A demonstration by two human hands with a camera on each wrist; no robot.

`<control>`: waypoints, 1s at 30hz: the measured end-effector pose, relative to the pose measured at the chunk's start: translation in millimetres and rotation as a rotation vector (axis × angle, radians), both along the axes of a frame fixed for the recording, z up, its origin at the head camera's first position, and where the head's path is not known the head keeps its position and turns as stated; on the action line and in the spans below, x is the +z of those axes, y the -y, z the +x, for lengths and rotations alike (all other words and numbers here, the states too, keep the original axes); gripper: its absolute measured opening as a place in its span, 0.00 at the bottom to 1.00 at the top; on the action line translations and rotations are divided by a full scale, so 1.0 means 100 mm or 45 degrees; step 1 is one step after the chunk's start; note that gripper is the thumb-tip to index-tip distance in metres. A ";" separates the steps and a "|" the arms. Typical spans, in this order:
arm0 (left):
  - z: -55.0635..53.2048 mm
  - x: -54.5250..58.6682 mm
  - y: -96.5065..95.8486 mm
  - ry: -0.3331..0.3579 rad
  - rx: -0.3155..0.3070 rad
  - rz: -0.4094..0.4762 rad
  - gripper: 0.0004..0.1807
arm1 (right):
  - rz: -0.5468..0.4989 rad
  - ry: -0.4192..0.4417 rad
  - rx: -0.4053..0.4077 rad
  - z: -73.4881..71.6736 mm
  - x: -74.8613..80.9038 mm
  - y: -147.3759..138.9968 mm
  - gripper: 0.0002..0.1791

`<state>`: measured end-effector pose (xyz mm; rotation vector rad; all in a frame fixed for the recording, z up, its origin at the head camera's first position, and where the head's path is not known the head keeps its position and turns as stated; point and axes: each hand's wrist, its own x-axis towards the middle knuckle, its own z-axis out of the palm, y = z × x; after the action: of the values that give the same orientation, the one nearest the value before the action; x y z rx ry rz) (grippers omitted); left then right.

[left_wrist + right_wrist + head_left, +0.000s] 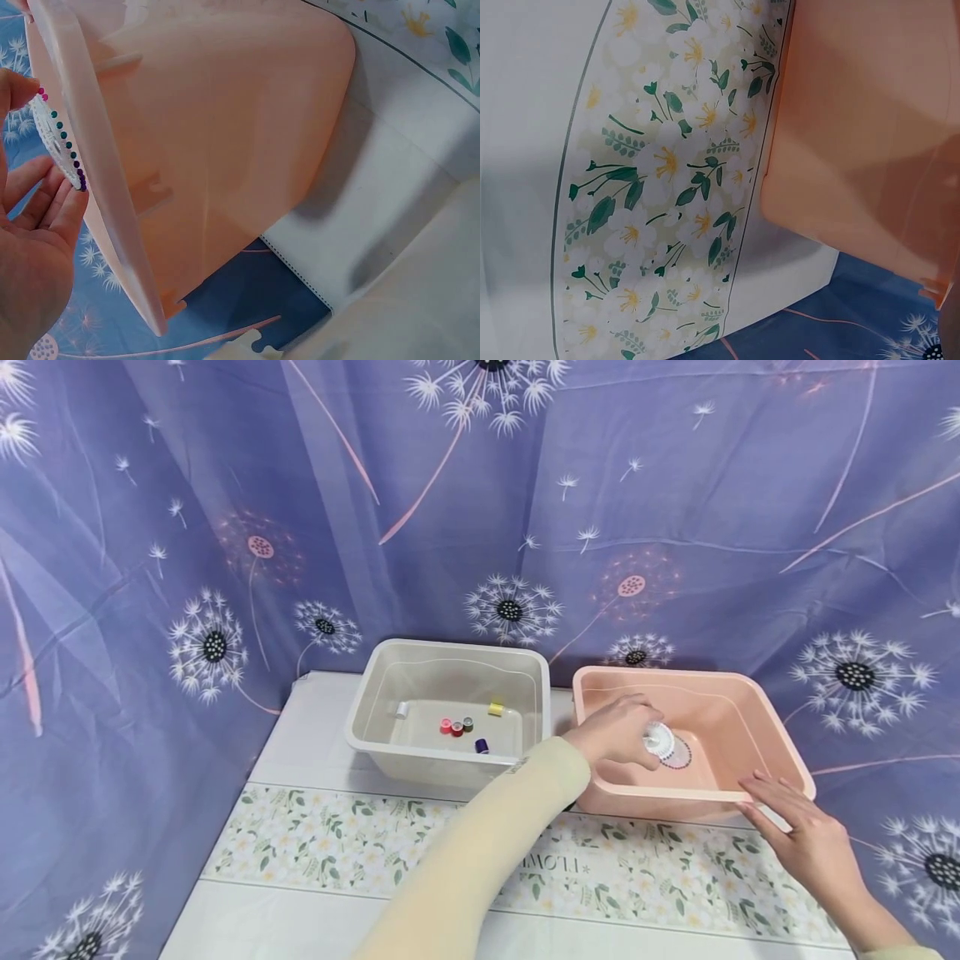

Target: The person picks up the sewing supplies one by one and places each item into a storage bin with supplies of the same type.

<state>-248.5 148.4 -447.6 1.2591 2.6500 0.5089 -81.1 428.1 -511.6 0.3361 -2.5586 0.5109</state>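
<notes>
My left hand (621, 731) reaches into the pink bin (750, 735) and pinches a white pin wheel (658, 740) between thumb and fingers. Coloured round pin heads line the wheel's edge (69, 146) in the left wrist view. Below it, another pin wheel (680, 755) with coloured dots round its rim lies on the bin floor, partly covered. My right hand (806, 835) rests on the bin's front right rim, its fingers fairly straight over the edge and the thumb by the outer wall. In the right wrist view the bin's outer wall (862, 150) shows.
Left of the pink bin stands a grey bin (450, 760) holding several small thread spools, among them a yellow spool (496, 709) and a dark blue spool (482, 747). Both bins stand on a table with a floral strip (322, 843). A purple dandelion curtain (420, 577) hangs behind.
</notes>
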 end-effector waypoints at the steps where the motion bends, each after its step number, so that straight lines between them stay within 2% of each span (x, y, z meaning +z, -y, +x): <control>1: 0.00 0.00 0.00 0.007 0.002 -0.008 0.37 | -0.003 0.001 0.000 0.00 0.00 0.00 0.30; 10: 0.00 -0.01 -0.06 -0.050 -0.004 -0.085 0.27 | -0.010 0.010 -0.003 0.04 0.00 -0.02 0.29; 14: 0.02 -0.01 -0.08 -0.063 0.008 -0.113 0.26 | -0.009 0.010 -0.005 0.04 -0.01 -0.04 0.29; 19: 0.02 -0.01 -0.07 -0.060 0.042 -0.130 0.29 | 0.001 0.028 -0.027 0.04 -0.02 -0.04 0.28; 25: 0.01 0.00 -0.05 0.019 0.096 -0.141 0.40 | 0.009 0.019 -0.004 0.01 -0.01 -0.03 0.28; 30: 0.01 0.02 -0.03 0.055 0.110 -0.124 0.41 | 0.018 -0.014 0.019 -0.01 0.00 -0.01 0.30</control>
<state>-247.7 151.1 -445.2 1.0975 2.6673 0.4087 -82.5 429.4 -511.4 0.3623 -2.5517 0.4947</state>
